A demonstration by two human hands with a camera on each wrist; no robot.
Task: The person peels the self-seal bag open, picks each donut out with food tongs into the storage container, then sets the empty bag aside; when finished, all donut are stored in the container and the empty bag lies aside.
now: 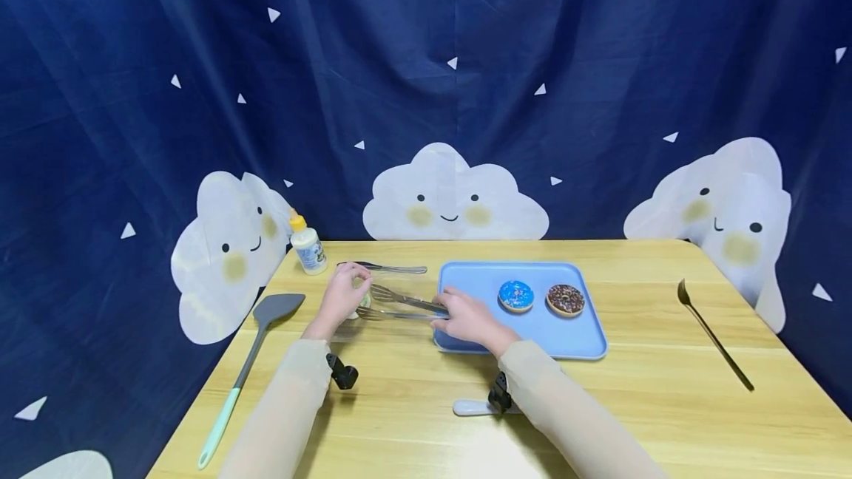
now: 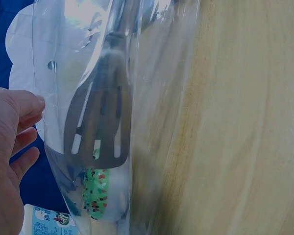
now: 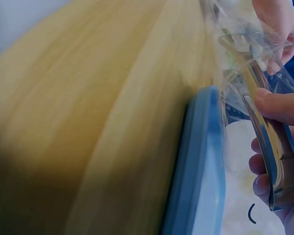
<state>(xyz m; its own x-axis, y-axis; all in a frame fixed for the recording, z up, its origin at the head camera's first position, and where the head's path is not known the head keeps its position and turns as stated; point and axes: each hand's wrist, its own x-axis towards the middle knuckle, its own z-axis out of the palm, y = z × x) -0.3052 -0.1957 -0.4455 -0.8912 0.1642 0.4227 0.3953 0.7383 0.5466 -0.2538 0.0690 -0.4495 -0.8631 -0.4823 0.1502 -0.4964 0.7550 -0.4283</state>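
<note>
**Holding tongs inside a clear bag at a wooden surface**

Gripping a pair of metal tongs by the handle end, the person's right hand has its thumb and fingers curled round the steel at the left edge of a blue tray. The slotted heads of the tongs point left into a clear plastic bag, which the left hand holds at its far side, fingers bent round the film. In the left wrist view a green doughnut with coloured sprinkles sits in the bag just below one slotted head, close to it; whether the two touch cannot be told. The bag lies on the pale wooden surface, left of the tray and near the left hand.

On the tray rest a blue-iced doughnut and a chocolate-iced doughnut, side by side and apart from the hands. A small white bottle with a yellow cap stands at the back left corner. A grey spatula with a mint handle lies along the left edge, a metal utensil lies behind the left hand, and a dark fork lies well off to the right. A navy curtain with white clouds hangs behind.
</note>
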